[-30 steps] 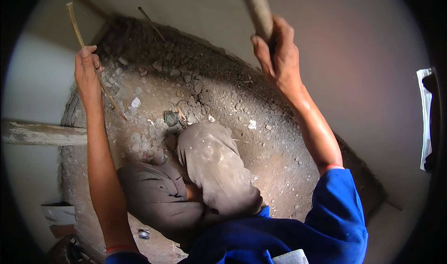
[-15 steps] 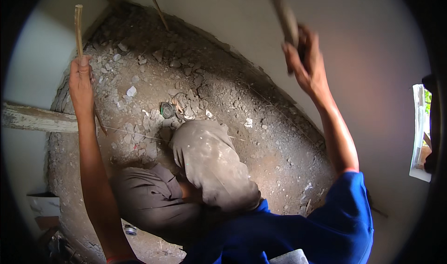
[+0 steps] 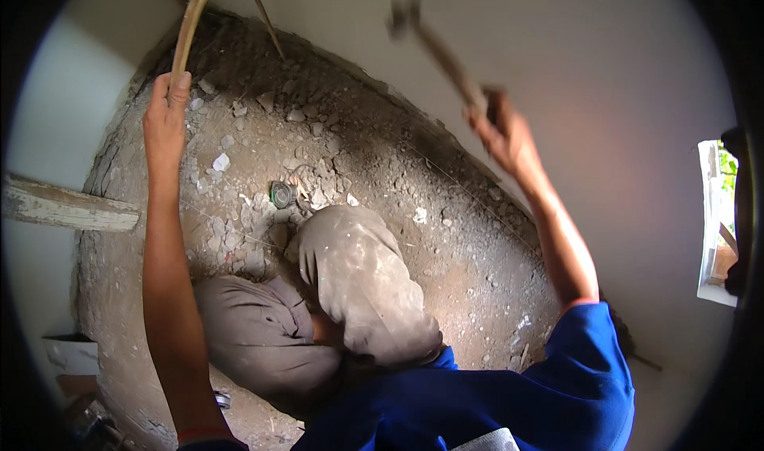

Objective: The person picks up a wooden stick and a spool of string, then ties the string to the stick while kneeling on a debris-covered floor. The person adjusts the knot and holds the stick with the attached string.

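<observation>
A slim wooden rod [image 3: 189, 31] is gripped in the left hand [image 3: 165, 121], whose fingers are closed around its lower part; the rod is held upright against the pale wall [image 3: 605, 101], its top end well above the hand. A hammer [image 3: 434, 47] is clasped by its wooden handle in the right hand [image 3: 500, 129], the fingers wrapped tightly round it; the blurred head is raised up and to the left of that hand. Below and between the two hands a dirt floor [image 3: 477, 292] strewn with rubble [image 3: 263, 145] is seen, with a small round tin [image 3: 281, 194] lying among the stones. Grey-trousered knees [image 3: 358, 284] are seen beneath the hands, and a weathered plank [image 3: 68, 206] juts out beside the left forearm.
</observation>
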The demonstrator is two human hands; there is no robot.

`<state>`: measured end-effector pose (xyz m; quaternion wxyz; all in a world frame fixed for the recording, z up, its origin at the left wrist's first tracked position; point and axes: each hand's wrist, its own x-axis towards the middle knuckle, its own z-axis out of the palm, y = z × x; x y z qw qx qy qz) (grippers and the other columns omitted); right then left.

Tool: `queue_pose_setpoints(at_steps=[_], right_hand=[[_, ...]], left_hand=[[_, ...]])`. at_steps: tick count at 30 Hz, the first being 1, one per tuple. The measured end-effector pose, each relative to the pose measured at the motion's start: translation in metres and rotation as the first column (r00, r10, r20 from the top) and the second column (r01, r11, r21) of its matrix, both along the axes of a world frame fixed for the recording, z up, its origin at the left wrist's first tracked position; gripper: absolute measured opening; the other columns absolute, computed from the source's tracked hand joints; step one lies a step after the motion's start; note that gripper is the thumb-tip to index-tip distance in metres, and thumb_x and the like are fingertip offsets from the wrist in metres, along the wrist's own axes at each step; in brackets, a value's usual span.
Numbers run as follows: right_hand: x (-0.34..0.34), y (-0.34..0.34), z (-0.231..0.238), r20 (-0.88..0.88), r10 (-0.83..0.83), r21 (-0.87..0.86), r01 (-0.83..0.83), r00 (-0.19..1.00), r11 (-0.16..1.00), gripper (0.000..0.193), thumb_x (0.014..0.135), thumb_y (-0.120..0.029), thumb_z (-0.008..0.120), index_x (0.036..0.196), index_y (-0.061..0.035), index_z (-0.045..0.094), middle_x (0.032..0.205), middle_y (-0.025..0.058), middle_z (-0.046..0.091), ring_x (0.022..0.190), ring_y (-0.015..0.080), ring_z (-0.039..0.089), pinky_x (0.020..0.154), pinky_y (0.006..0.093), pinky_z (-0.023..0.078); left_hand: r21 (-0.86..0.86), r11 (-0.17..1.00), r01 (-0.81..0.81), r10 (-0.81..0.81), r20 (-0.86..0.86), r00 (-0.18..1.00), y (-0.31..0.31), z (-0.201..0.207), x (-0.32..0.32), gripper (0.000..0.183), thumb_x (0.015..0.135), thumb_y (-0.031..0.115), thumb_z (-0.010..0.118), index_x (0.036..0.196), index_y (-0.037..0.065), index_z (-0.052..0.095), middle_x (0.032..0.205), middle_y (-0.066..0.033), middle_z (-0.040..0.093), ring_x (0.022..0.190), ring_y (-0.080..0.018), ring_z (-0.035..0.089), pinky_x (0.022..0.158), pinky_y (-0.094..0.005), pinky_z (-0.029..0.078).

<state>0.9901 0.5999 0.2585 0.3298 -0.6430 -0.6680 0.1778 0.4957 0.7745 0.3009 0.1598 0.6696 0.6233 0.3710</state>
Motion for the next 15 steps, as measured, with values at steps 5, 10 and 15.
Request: queue_pose_setpoints(at_steps=[5, 10, 15], right_hand=[[-0.045, 0.057, -0.003, -0.364, 0.092, 0.384, 0.060, 0.927, 0.921, 0.045, 0.104, -0.034, 0.059, 0.128, 0.0032, 0.051, 0.080, 0.0133, 0.067, 0.066, 0.0164, 0.066, 0.057, 0.0341, 0.053], [-0.003, -0.048, -0.107, 0.601, 0.129, -0.562, 0.302, 0.789, 0.770, 0.046, 0.091, -0.022, 0.068, 0.130, 0.0011, 0.057, 0.094, 0.0279, 0.071, 0.091, 0.0421, 0.072, 0.084, 0.0506, 0.056], [0.014, -0.001, -0.020, 0.357, -0.040, -0.339, 0.169, 0.933, 0.925, 0.049, 0.094, -0.027, 0.069, 0.134, -0.0019, 0.053, 0.084, 0.0241, 0.071, 0.078, 0.0345, 0.072, 0.073, 0.0447, 0.056]], left_hand=[[-0.060, 0.998, 0.014, -0.014, 0.009, 1.000, 0.011, -0.010, 0.011, 0.059, 0.101, 0.063, 0.053, 0.120, 0.008, 0.064, 0.087, -0.0094, 0.065, 0.084, -0.0216, 0.060, 0.078, -0.0374, 0.049], [-0.030, 0.992, 0.121, -0.122, -0.050, 0.991, -0.011, -0.008, 0.015, 0.056, 0.101, 0.059, 0.054, 0.122, 0.008, 0.063, 0.090, -0.0136, 0.067, 0.084, -0.0256, 0.063, 0.080, -0.0396, 0.050], [0.022, 0.995, 0.102, -0.101, -0.021, 0.995, -0.011, -0.012, 0.008, 0.060, 0.100, 0.062, 0.055, 0.123, 0.007, 0.063, 0.092, -0.0188, 0.070, 0.084, -0.0303, 0.067, 0.080, -0.0409, 0.051]])
